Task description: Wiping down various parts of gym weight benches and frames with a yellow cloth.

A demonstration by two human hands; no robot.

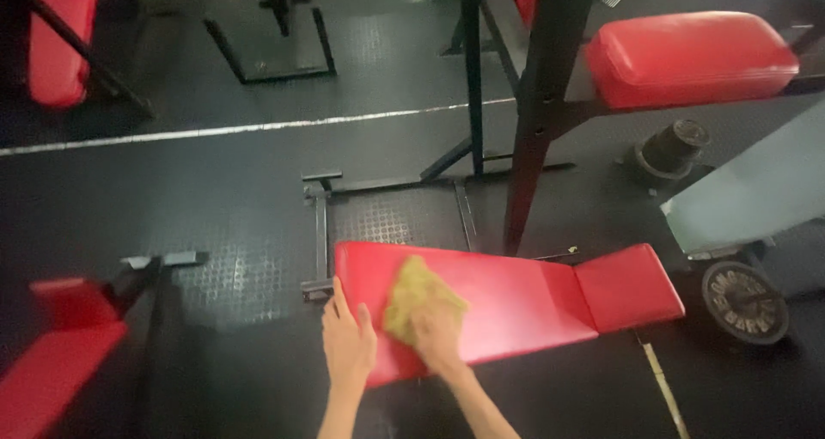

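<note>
Your right hand (436, 340) presses the yellow cloth (418, 297) flat on the red counter (516, 297); your left hand (346, 340), fingers released, rests beside it. Wiping progress: cannot tell.

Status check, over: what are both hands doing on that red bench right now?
Left hand flat on red bench edge. Right hand pressing yellow cloth on pad. Nothing in the way.

The room was dim, its dark floor (215, 207) swallowing detail; soft light fell from above, leaving a faint sheen on the red pad (692, 57) at upper right; the whole view was soft and slightly smeared; corners darkened, edges blurred.
</note>
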